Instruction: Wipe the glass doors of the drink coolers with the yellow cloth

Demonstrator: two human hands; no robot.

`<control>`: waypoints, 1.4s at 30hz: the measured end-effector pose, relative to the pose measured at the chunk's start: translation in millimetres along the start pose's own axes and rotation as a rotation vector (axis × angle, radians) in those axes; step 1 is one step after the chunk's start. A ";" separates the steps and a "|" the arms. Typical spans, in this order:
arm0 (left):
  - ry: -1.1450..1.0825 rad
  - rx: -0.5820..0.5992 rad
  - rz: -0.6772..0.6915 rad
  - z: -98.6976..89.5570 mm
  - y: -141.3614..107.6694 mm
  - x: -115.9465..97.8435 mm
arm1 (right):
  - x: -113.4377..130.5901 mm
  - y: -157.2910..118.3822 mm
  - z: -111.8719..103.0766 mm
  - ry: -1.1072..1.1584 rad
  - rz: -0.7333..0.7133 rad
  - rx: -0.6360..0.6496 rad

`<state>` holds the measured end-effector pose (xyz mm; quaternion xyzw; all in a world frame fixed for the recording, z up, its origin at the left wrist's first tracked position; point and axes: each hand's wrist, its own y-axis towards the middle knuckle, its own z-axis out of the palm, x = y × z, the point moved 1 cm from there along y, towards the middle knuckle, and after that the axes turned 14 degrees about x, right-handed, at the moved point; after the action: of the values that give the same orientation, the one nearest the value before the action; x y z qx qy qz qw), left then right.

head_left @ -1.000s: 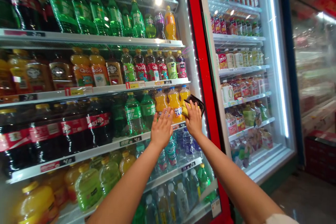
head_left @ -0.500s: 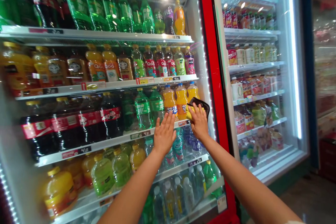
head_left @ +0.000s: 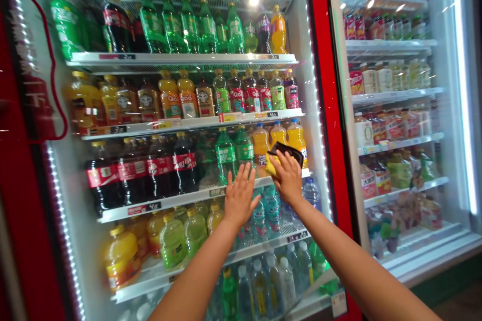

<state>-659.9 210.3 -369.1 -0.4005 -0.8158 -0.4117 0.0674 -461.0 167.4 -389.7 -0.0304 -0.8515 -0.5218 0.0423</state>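
Note:
My left hand lies flat with its fingers spread on the glass door of a drinks fridge, in front of the green soda bottles. My right hand presses a yellow and black cloth against the same glass, fingers over it. The cloth's dark side folds up above the knuckles. Behind the glass by the cloth stand several orange soda bottles with blue caps. Part of the cloth is hidden under my right hand.
The fridge's red frame runs down the right side, with a red outline decal at the upper left. Cola bottles and yellow juice bottles fill the shelves at left. A second lit fridge stands to the right.
The view has swung left, showing the door's left edge. Against the bottles behind, my right hand and the cloth have slid left across the glass; my left hand has also shifted slightly left.

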 end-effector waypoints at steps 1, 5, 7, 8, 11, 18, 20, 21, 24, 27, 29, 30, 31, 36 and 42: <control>0.003 0.003 -0.002 -0.3 -4.1 3.2 | 2.6 -11.8 3.5 -0.011 -0.078 0.042; 0.024 0.024 0.001 -2.0 -19.5 20.7 | -10.2 -42.4 5.4 -0.007 -0.186 0.094; 0.038 0.029 0.002 -3.1 -25.0 30.1 | -13.2 -28.1 0.5 0.039 -0.052 0.010; 0.044 0.027 -0.001 -3.5 -27.1 34.3 | -9.5 -15.0 -1.5 0.062 0.023 -0.033; 0.054 0.021 -0.015 -3.7 -31.0 42.4 | 21.6 22.8 -1.6 0.093 0.125 -0.086; 0.067 0.024 -0.045 -1.1 -42.3 50.3 | 58.2 -15.9 10.0 0.018 -0.220 0.128; 0.072 0.023 -0.042 -1.2 -47.3 55.1 | 48.9 -19.0 7.5 0.028 -0.206 0.122; 0.074 0.024 -0.039 -1.7 -49.5 57.8 | 46.5 -13.2 6.0 0.046 -0.162 0.093; 0.074 0.028 -0.046 -3.8 -54.5 64.8 | 58.7 20.1 4.5 0.114 -0.007 -0.023; 0.075 0.026 -0.060 -5.4 -57.9 68.2 | 87.6 38.6 7.9 0.138 0.014 -0.048; 0.077 0.021 -0.064 -5.5 -60.6 69.4 | 99.1 30.1 9.9 0.120 -0.110 0.024; 0.078 0.018 -0.065 -5.3 -62.1 70.2 | 100.2 21.8 10.1 0.107 -0.204 0.076; 0.080 0.016 -0.063 -5.0 -63.6 71.2 | 98.3 13.1 9.8 0.100 -0.291 0.121; 0.096 0.007 -0.040 -7.1 -68.3 80.4 | 85.1 13.8 4.1 0.251 -0.228 0.010; 0.092 -0.094 -0.094 -26.8 -68.7 81.7 | 123.8 48.3 12.2 0.522 -0.112 -0.089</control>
<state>-769.3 216.3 -358.2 -0.3453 -0.8094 -0.4703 0.0663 -580.0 201.2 -339.6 0.1503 -0.7885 -0.5502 0.2301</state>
